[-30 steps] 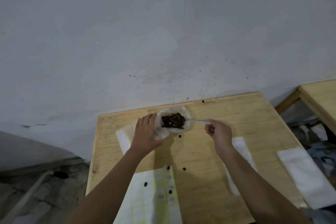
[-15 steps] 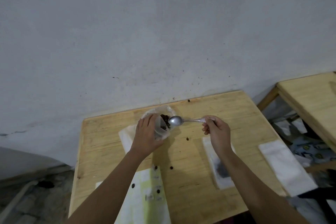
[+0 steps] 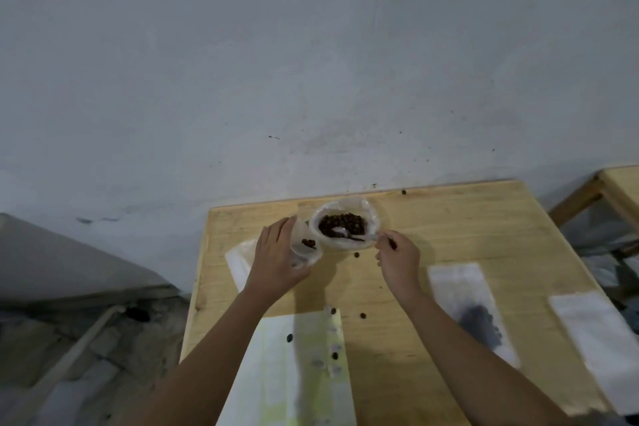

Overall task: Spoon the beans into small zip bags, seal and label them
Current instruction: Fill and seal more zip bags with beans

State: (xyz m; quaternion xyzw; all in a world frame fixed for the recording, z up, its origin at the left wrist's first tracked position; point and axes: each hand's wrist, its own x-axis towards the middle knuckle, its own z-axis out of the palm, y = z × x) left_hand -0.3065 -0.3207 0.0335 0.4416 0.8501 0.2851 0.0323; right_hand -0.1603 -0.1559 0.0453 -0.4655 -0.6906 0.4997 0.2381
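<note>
The tabletop (image 3: 449, 228) carries a clear container (image 3: 372, 218) of beans (image 3: 345, 220) near its far edge, just beyond both hands. The left hand (image 3: 276, 259) curls round a small zip bag (image 3: 306, 252) just beside the container, with a few beans inside. The right hand (image 3: 397, 259) pinches the spoon (image 3: 340, 232) handle; the spoon's bowl lies among the beans, apparently unloaded.

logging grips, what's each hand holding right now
Left hand: holds the small clear plastic zip bag.
Right hand: pinches the thin silver metal spoon.
</note>
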